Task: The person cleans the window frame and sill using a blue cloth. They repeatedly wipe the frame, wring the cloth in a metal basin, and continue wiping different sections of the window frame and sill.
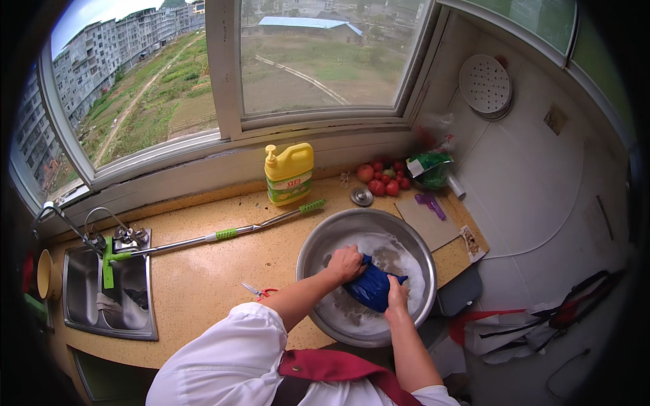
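Observation:
A wet dark-blue cloth (373, 286) is stretched between my two hands over a large round metal basin (304, 259). My left hand (347, 264) grips its upper-left edge with the fingers curled down. On the right side, my right hand (396, 295) pinches the cloth near a twisted corner that sticks out. White suds (414, 269) float on the water in the basin, around and below the cloth. The cloth's lower side seems to touch the water, though I cannot tell how deep it sits.
Red-handled scissors (260, 292) lie left of the basin. A yellow detergent jug (289, 175) and a green-and-silver pole (203, 238) are behind. Tomatoes (378, 187), a metal lid (361, 196) and a purple tool (430, 205) on a board (424, 226) lie beyond. A double sink (153, 304) is far left.

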A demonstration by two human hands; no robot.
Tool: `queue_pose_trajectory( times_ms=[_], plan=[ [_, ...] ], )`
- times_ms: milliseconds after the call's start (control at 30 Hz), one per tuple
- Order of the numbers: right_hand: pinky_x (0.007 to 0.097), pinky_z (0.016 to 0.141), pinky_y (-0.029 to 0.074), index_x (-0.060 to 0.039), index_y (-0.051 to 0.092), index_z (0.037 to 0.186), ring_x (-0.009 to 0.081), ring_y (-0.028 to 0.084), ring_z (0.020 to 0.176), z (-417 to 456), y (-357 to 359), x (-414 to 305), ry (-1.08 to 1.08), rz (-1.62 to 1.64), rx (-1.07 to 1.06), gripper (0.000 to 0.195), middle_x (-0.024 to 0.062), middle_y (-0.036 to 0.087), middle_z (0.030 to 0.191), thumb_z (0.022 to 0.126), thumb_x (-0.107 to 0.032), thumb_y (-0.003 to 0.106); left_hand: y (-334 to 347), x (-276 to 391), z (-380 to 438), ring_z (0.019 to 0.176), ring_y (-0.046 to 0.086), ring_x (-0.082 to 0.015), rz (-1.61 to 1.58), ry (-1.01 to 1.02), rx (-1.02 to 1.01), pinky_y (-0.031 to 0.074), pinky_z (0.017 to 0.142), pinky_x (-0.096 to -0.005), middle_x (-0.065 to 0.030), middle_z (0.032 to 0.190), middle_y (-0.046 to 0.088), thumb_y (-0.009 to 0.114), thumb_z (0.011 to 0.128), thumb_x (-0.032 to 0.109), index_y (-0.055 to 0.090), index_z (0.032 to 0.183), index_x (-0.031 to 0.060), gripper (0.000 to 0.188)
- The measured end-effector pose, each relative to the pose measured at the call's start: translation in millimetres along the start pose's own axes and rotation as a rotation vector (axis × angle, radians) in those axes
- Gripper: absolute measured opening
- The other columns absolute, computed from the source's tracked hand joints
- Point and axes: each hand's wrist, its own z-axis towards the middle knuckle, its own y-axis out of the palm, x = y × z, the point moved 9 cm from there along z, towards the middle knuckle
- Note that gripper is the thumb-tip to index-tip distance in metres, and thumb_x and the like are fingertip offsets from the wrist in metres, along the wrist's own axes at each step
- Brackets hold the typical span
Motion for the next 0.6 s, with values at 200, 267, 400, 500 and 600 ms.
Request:
queue_pose_trajectory(
  times_ms=[200,267,400,500,600],
  plan=[
    [0.0403,0.100,0.035,-0.0089,0.011,0.145,0.0379,0.042,0.123,7,-13,-10,-0.280,-0.832,-0.240,0.106,0.0277,0.042,0.130,0.065,-0.034,0.076,37,-11,-20,0.128,0.028,-0.0311,0.404,-0.065,-0.254,0.030,0.092,-0.0608,-0.0053,0.150,0.017,0.050,0.081,0.061,0.019,0.144,0.0351,0.075],
    [0.0436,0.105,0.029,-0.0096,0.012,0.145,0.0435,0.030,0.128,8,-15,12,-0.277,-1.240,-0.263,0.102,0.0284,0.029,0.139,0.068,-0.038,0.072,49,-8,-26,0.127,0.029,-0.0318,0.527,-0.022,-0.297,0.030,0.092,-0.0609,-0.0059,0.149,0.020,0.050,0.081,0.060,0.018,0.144,0.0349,0.075],
    [0.0431,0.105,0.029,-0.0036,0.032,0.137,0.0424,0.036,0.124,9,-7,21,-0.087,-1.415,-0.191,0.081,0.0269,0.036,0.135,0.075,-0.046,0.062,70,-12,-17,0.122,0.039,-0.0340,0.365,-0.135,-0.276,0.041,0.086,-0.0546,-0.0079,0.147,0.027,0.054,0.082,0.047,0.040,0.133,0.0285,0.055],
    [0.0426,0.099,0.037,-0.0059,0.043,0.132,0.0289,0.047,0.119,30,-5,61,0.321,-0.169,-0.375,0.067,0.0155,0.048,0.131,0.086,-0.055,0.046,87,0,-14,0.100,0.056,-0.0354,-0.063,-0.254,-0.184,0.048,0.079,-0.0464,-0.0140,0.118,0.053,0.056,0.080,0.034,0.059,0.111,0.0183,0.035],
    [0.0451,0.097,0.040,-0.0093,0.045,0.130,0.0283,0.049,0.118,-14,26,23,0.369,0.188,-0.456,0.081,0.0112,0.050,0.129,0.082,-0.073,0.034,78,22,-14,0.088,0.059,-0.0364,-0.469,-0.237,-0.221,0.048,0.079,-0.0448,-0.0161,0.090,0.060,0.057,0.078,0.035,0.061,0.098,0.0124,0.030]
  ],
)
